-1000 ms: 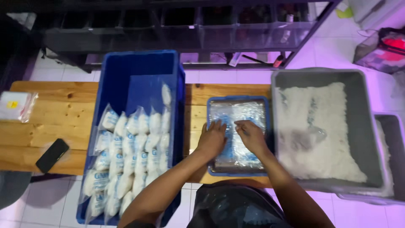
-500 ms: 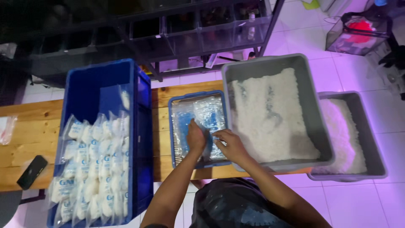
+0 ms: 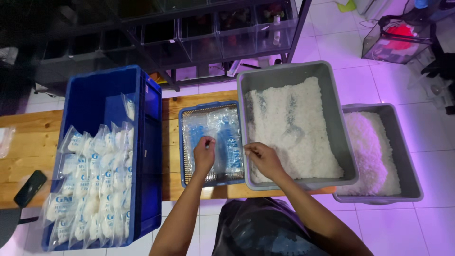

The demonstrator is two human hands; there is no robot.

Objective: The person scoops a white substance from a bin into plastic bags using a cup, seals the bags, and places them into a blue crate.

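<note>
Over the blue tray [image 3: 186,142] on the wooden table [image 3: 28,151], the left hand [image 3: 204,154] pinches the top empty bag [image 3: 227,137] off the stack, fingers narrow on the film. The right hand [image 3: 263,159] hovers at the edge between the tray and the grey tub [image 3: 244,90] of white granules [image 3: 294,128], fingers curled; whether they grip the film cannot be told. Good practice, as a judgement: peel one bag only, holding the stack flat. Filled bags [image 3: 95,185] stand in the blue crate [image 3: 147,142] to the left.

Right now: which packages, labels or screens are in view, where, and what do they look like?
Filled bags: upright rows in the blue crate at left, clear plastic, white contents, blue print.
Empty bags: flat in the small blue tray, clear with blue print; left hand on them, right hand beside.
Phone: dark screen, table's left edge.
</note>
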